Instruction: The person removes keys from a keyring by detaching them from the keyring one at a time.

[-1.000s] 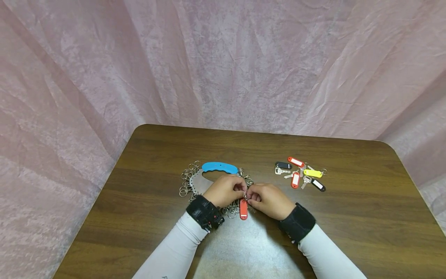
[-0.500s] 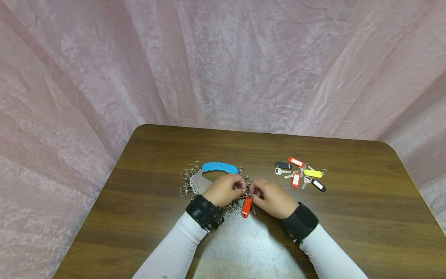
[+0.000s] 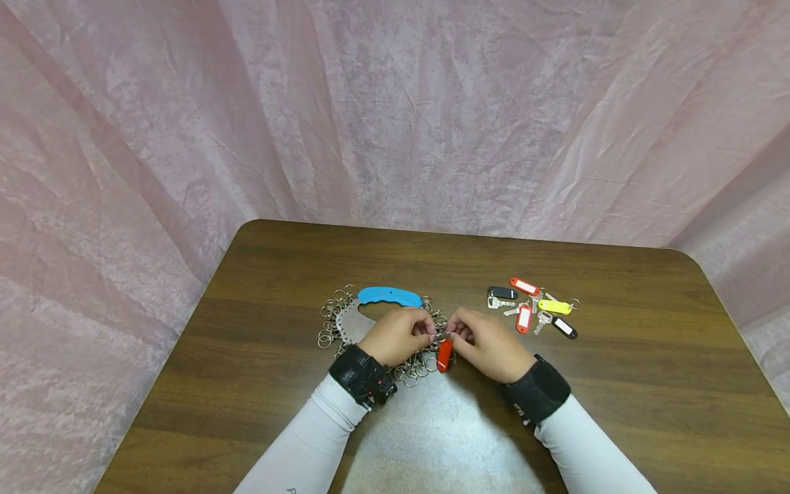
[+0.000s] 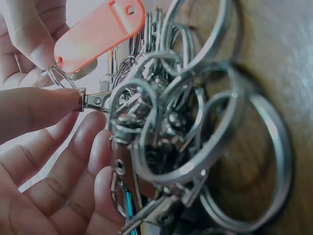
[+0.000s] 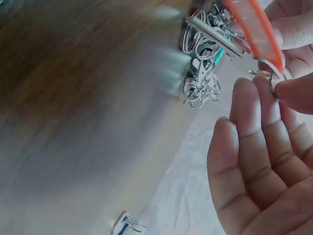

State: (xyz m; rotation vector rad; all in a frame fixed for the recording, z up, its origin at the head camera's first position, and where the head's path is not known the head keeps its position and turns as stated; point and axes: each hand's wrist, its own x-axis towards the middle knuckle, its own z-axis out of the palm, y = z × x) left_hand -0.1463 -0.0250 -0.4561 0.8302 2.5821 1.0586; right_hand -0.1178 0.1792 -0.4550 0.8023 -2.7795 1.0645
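Note:
A blue-handled key holder (image 3: 390,296) lies on the table, its metal plate hung round with clips and split rings. Over its right side, my left hand (image 3: 398,336) pinches a small metal snap clip (image 4: 93,101) between thumb and finger. My right hand (image 3: 487,346) is just right of it and pinches a split ring (image 5: 272,87) between thumb and fingertip. From that ring hang a red key tag (image 3: 444,355) and a key (image 5: 213,36). In the left wrist view, the split ring (image 4: 58,76) reaches the end of the clip at my left fingertips.
To the right lie several tagged keys, among them a yellow tag (image 3: 555,307), a red tag (image 3: 523,319) and a black tag (image 3: 564,327). The brown wooden table (image 3: 648,357) ends at a pink curtain (image 3: 457,123) behind.
My right hand has shifted slightly up and to the right, and the red key tag has moved with it and tilted. The left hand has stayed in place on the clip.

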